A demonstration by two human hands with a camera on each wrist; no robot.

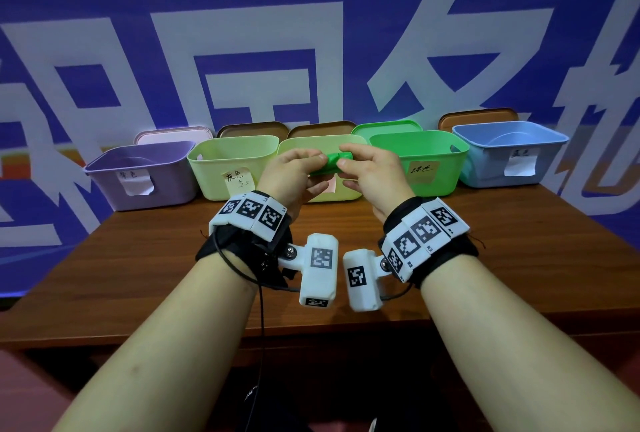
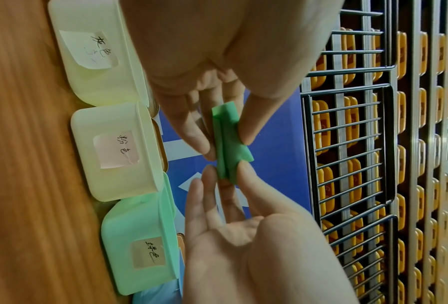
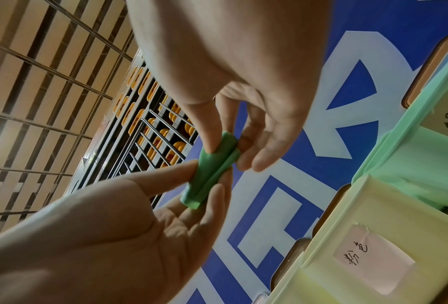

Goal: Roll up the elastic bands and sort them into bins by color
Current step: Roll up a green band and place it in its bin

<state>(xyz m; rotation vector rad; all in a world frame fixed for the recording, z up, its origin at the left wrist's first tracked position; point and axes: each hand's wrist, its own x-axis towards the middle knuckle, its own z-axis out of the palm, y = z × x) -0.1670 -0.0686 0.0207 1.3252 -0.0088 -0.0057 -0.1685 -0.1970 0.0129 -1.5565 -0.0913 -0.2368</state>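
Observation:
Both hands hold a small rolled green elastic band [image 1: 329, 163] in the air in front of the row of bins. My left hand [image 1: 317, 170] pinches its left end between thumb and fingers, and my right hand [image 1: 343, 168] pinches its right end. In the left wrist view the green band [image 2: 227, 142] shows as a flat roll with a seam along it, with the left hand [image 2: 226, 146] above and the right hand [image 2: 226, 170] below. The right wrist view shows the band [image 3: 212, 170] between the right hand [image 3: 226, 155] and the left hand [image 3: 204, 181]. The green bin [image 1: 419, 158] stands just right of the hands.
Along the back of the wooden table [image 1: 173, 258] stand a purple bin [image 1: 138, 178], a pale yellow-green bin [image 1: 228, 161], a second pale bin [image 1: 304, 149] behind the hands, and a blue bin [image 1: 509, 151]. Each has a paper label. Lids lean behind them against a blue wall.

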